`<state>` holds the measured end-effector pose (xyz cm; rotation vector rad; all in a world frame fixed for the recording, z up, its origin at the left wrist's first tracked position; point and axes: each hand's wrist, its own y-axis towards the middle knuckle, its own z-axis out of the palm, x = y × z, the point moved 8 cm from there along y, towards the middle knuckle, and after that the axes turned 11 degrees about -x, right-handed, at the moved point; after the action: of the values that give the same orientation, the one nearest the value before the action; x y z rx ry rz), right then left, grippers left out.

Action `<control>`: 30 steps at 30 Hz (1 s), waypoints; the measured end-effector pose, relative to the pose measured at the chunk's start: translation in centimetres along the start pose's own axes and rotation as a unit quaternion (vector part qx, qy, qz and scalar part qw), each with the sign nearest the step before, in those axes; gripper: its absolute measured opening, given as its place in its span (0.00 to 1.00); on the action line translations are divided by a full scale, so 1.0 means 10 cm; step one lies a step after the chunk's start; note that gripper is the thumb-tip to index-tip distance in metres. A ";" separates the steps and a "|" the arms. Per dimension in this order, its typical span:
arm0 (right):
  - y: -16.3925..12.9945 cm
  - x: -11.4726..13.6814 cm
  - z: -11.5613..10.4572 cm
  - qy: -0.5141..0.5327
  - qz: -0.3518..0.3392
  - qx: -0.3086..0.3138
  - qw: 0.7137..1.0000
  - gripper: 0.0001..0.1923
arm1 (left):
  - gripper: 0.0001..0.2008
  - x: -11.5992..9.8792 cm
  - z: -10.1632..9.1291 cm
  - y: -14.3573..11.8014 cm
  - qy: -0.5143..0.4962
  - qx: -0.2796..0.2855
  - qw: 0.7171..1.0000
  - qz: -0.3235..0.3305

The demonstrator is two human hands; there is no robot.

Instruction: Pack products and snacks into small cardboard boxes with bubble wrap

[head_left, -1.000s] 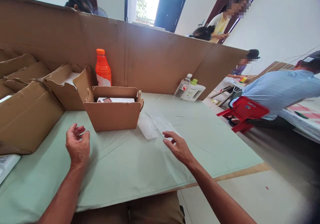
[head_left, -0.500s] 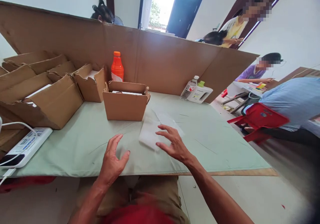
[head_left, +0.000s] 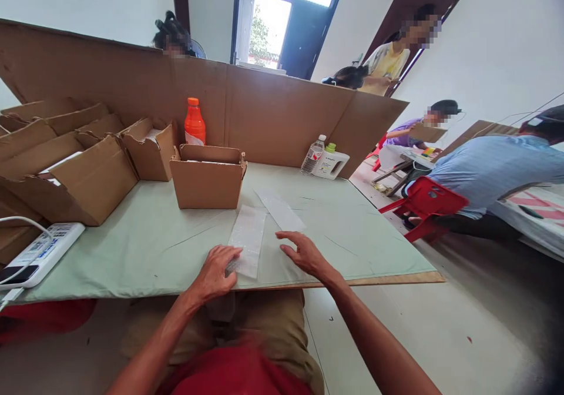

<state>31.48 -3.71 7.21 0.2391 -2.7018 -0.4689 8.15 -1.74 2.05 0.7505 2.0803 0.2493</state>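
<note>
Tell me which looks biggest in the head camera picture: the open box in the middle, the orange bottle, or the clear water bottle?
1. Open box, clearly the biggest.
2. Orange bottle.
3. Clear water bottle, smallest, though it stands farther right and may only look smaller.
</note>
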 end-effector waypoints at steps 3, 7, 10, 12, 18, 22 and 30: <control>0.15 -0.43 -0.01 -0.072 0.027 -0.014 0.997 0.23 | 0.33 -0.03 0.03 -0.10 0.000 0.015 1.000 0.019; 0.38 -0.73 0.10 -0.109 0.042 -0.048 0.992 0.12 | 0.33 -0.03 0.06 -0.14 0.003 0.027 0.999 0.033; 0.59 -0.76 0.09 -0.112 0.049 -0.084 0.989 0.13 | 0.30 -0.05 0.06 -0.15 0.018 0.017 0.998 0.050; 0.73 -0.68 0.04 -0.105 0.045 -0.104 0.988 0.13 | 0.27 -0.09 0.06 -0.15 0.030 0.003 0.997 0.064; 1.01 -0.04 0.02 -0.072 -0.023 -0.100 0.992 0.11 | 0.19 -0.21 0.05 -0.14 0.042 -0.040 0.995 0.081; 0.99 0.43 0.29 -0.049 -0.093 -0.034 0.994 0.10 | 0.18 -0.24 0.04 -0.14 0.022 -0.037 0.996 0.078; 0.79 0.53 0.74 0.033 -0.093 0.090 0.991 0.12 | 0.21 -0.26 0.03 -0.14 0.026 0.041 0.998 0.035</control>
<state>22.89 4.54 5.38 0.5512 -2.6692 -0.2620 8.91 -4.48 3.03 0.8769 2.1261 0.2256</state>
